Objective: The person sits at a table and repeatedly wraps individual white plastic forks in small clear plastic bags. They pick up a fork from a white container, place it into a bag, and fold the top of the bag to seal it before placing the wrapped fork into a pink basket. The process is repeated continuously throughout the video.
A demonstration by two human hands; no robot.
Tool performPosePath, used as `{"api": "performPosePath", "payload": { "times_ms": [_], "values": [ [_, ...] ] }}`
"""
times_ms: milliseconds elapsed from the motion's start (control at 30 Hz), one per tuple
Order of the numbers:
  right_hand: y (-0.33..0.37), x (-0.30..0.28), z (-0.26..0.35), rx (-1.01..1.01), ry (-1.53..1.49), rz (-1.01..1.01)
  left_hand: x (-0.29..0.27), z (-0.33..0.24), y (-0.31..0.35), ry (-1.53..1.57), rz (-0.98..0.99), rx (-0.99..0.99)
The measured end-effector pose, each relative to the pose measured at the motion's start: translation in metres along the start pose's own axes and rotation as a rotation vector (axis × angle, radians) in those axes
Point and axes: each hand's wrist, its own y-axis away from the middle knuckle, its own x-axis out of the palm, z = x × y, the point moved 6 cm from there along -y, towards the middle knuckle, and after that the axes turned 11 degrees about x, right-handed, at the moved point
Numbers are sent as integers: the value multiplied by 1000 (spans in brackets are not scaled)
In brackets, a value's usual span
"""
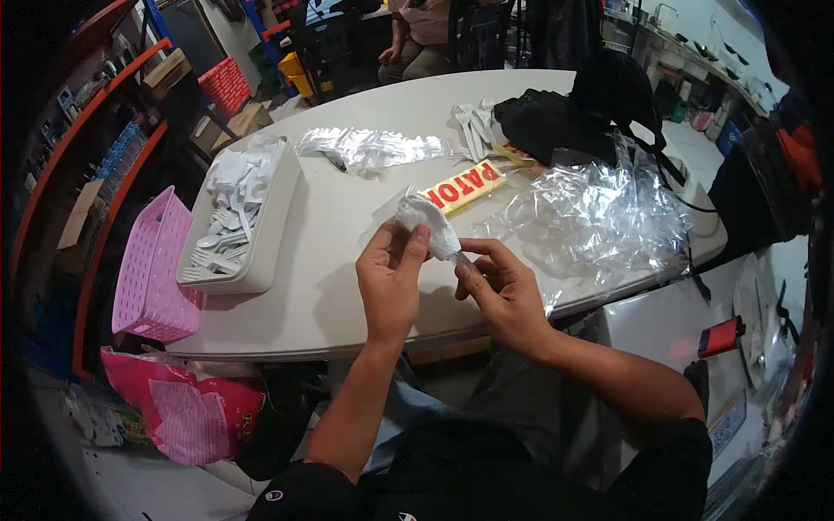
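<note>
Above the near part of the white table, my left hand (393,278) pinches a folded white paper napkin (430,222) between thumb and fingers. Tines like a plastic fork's seem to show at its upper end, and a clear plastic piece shows beside it. At the napkin's lower end, the thumb and fingers of my right hand (499,291) close on a pale cutlery handle (462,260). Just beyond the napkin lies a yellow box (465,187) with red lettering. Several loose white plastic forks (471,130) rest farther back.
A beige bin (282,204) of white plastic cutlery and napkins stands left, beside a pink basket (156,269). Flat clear packets (373,149) lie at the back. Crumpled clear plastic bags (599,213) and a black bag (556,126) cover the table's right side. A person (421,35) sits beyond.
</note>
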Motion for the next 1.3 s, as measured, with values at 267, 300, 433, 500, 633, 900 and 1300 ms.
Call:
{"api": "performPosePath", "payload": {
  "times_ms": [267,300,433,500,633,900,1300],
  "values": [
    [-1,-3,0,12,5,-23,4,-8,17,-43,-190,61],
    [-2,-3,-1,7,2,-27,1,-14,17,-212,-176,203],
    [-4,-3,-5,-4,22,-28,7,-39,15,-737,40,602],
    [-4,-3,-6,-9,30,-32,16,-40,9,-799,156,638],
    [-3,-2,-5,-11,41,-56,14,-41,5,-666,131,483],
    [1,-3,-1,-22,100,-105,13,-39,1,-700,195,250],
    [3,-4,-3,56,94,-175,13,-57,13,-726,226,451]
  ]
}}
